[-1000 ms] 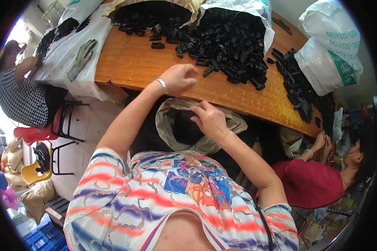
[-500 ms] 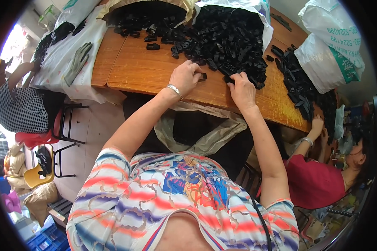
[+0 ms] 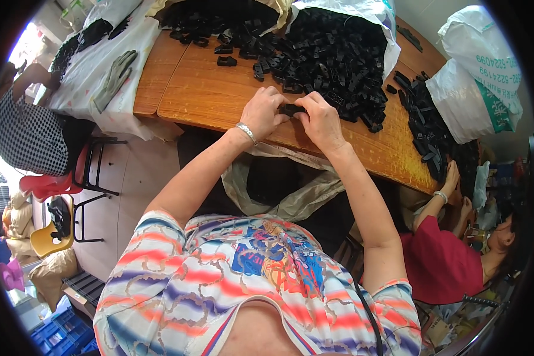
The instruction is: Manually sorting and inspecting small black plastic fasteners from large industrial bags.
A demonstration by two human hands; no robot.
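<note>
My left hand (image 3: 263, 113) and my right hand (image 3: 321, 121) meet over the front edge of the wooden table (image 3: 207, 95). Between their fingertips is a small black plastic part (image 3: 291, 110), pinched from both sides and partly covered by the fingers. Just beyond my hands lies a large heap of similar black plastic parts (image 3: 338, 65), spilling out of a white sack (image 3: 388, 35). A few loose ones, such as a single black piece (image 3: 226, 61), lie left of the heap. Below the table edge, an open beige sack (image 3: 237, 193) hangs at my lap.
More black parts spill from a brown paper sack (image 3: 154, 8) at the far left. A grey glove (image 3: 115, 80) lies on a white-covered table. At right, a person in red (image 3: 442, 261) handles long black pieces (image 3: 427, 133) near a stuffed white bag (image 3: 457, 98). Another person sits at left.
My right hand has moved left from the heap's near edge to my left hand. Both now pinch the black plastic part, which the left hand held before.
</note>
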